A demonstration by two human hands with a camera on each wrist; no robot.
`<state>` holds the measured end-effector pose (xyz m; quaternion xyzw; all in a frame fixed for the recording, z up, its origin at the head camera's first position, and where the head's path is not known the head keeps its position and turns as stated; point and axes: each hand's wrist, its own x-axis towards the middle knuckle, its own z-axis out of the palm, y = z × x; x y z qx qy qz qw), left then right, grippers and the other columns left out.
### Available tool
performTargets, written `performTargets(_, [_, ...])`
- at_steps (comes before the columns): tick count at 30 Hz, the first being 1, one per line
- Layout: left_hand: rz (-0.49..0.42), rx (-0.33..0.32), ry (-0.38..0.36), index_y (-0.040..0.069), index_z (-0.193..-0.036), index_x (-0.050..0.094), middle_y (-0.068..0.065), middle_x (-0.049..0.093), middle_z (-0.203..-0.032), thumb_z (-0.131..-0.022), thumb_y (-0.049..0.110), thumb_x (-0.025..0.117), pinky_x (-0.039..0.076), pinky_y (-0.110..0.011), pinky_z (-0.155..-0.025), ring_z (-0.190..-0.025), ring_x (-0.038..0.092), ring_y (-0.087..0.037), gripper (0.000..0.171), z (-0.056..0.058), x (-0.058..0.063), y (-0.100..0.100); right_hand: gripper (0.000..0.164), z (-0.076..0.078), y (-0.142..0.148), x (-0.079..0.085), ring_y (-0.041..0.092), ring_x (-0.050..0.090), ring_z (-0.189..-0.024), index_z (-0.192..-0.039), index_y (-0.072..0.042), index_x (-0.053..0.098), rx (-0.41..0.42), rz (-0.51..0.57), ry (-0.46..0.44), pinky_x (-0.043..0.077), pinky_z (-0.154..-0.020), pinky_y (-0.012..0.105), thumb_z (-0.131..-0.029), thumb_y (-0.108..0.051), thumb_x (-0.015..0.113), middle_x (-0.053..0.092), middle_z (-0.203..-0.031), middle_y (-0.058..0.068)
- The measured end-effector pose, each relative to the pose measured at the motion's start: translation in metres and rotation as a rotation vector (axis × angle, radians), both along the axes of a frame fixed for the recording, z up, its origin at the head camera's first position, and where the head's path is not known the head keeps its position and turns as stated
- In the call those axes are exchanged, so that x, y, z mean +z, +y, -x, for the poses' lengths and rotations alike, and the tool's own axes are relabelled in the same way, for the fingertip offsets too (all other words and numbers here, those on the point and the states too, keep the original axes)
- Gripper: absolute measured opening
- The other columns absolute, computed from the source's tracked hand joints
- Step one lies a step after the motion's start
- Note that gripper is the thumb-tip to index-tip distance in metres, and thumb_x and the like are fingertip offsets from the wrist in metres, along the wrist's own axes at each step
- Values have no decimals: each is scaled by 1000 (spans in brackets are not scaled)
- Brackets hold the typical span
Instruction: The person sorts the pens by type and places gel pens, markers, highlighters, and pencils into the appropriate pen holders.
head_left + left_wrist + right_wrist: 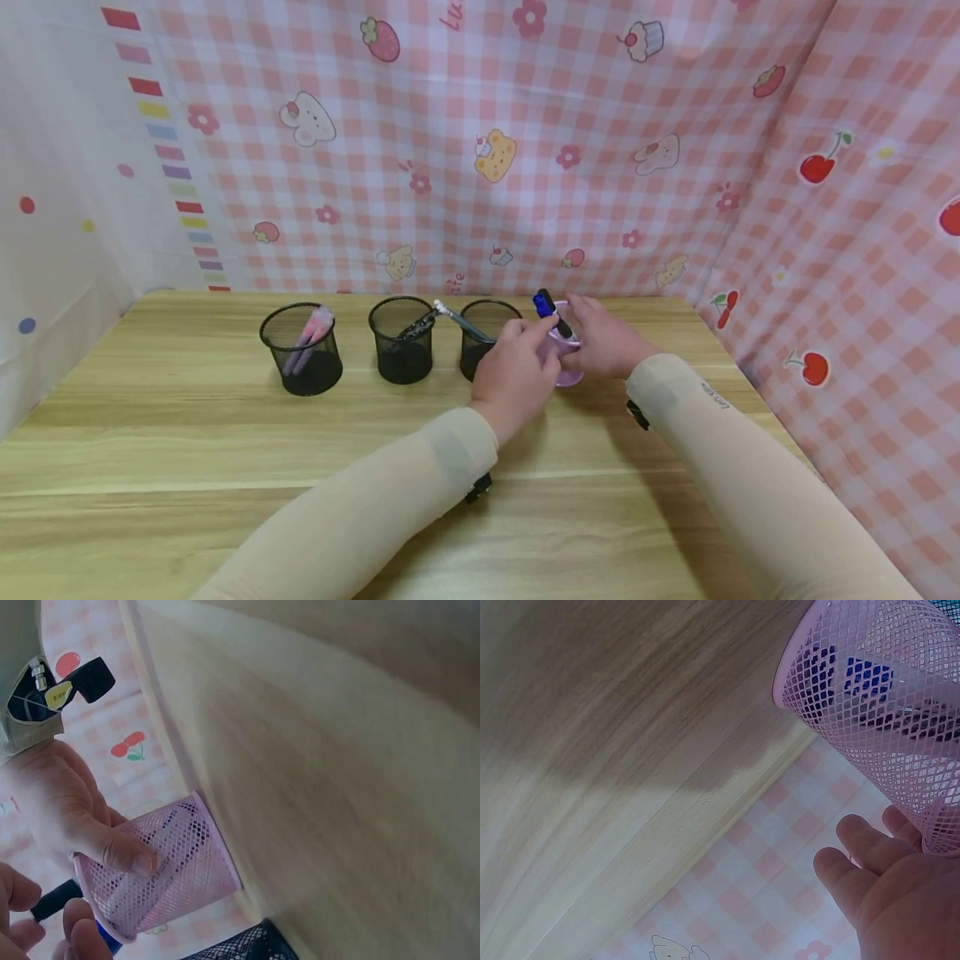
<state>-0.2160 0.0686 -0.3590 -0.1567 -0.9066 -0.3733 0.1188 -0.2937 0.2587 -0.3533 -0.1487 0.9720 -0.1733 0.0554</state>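
A pink mesh pen cup stands at the right end of a row of cups. My right hand holds it by its side, the thumb lying along the mesh in the left wrist view. Inside the cup lean a blue-capped marker and a black marker; their lower parts show through the mesh in the right wrist view. My left hand is at the near left of the cup, its fingers spread around the markers' upper ends. One fingertip is at the black marker, with no clear grip on it.
Three black mesh cups stand to the left: one with pink and purple pens, one with a dark patterned pen, one with a teal pencil-like pen. The wooden table meets a pink checked curtain behind and at right.
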Motion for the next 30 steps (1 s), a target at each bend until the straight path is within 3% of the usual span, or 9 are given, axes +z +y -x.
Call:
performTargets(5, [79, -31, -12, 25, -154, 56, -10, 60, -139, -104, 29, 60, 51, -28, -56, -68, 64, -17, 51, -1, 1, 2, 113, -1, -1, 0, 47, 43, -148, -168, -2, 11, -15, 22, -19, 38, -122, 60, -84, -22, 83, 18, -174, 22])
performTargets(10, [150, -69, -11, 25, -146, 63, -11, 59, -143, -104, 33, 59, 54, -32, -61, -80, 68, -20, 43, -5, 1, 2, 113, -2, -1, 0, 47, 44, -148, -169, -3, 11, -17, 31, -20, 37, -122, 61, -86, -27, 85, 20, -173, 23])
performTargets(16, [100, -75, 37, 18, -150, 59, -11, 62, -140, -103, 31, 59, 57, -32, -62, -79, 69, -20, 48, -9, 3, -1, 118, -1, -1, 0, 46, 41, -150, -169, -5, 9, -16, 49, -28, 36, -123, 60, -83, -25, 86, 18, -174, 21])
performTargets(21, [131, -129, -50, 22, -152, 56, -11, 59, -142, -102, 35, 60, 55, -31, -65, -82, 65, -18, 51, -11, 3, -11, 117, -1, 0, -1, 47, 47, -144, -169, -4, 12, 3, 57, -4, 39, -120, 62, -84, -28, 88, 23, -172, 23])
performTargets(27, [211, -260, -66, 22, -155, 53, -7, 60, -143, -104, 43, 60, 61, -39, -87, -102, 69, -20, 56, -14, 5, -31, 119, 0, 2, -2, 45, 53, -139, -169, -5, 11, 8, 67, 6, 42, -119, 60, -82, -28, 89, 26, -170, 23])
performTargets(30, [282, -317, -58, 19, -158, 48, -7, 58, -150, -103, 47, 62, 58, -41, -103, -122, 67, -22, 63, -17, 4, -42, 119, -1, 2, -2, 46, 52, -139, -169, -3, 11, 14, 65, 10, 42, -119, 61, -82, -27, 89, 27, -170, 24])
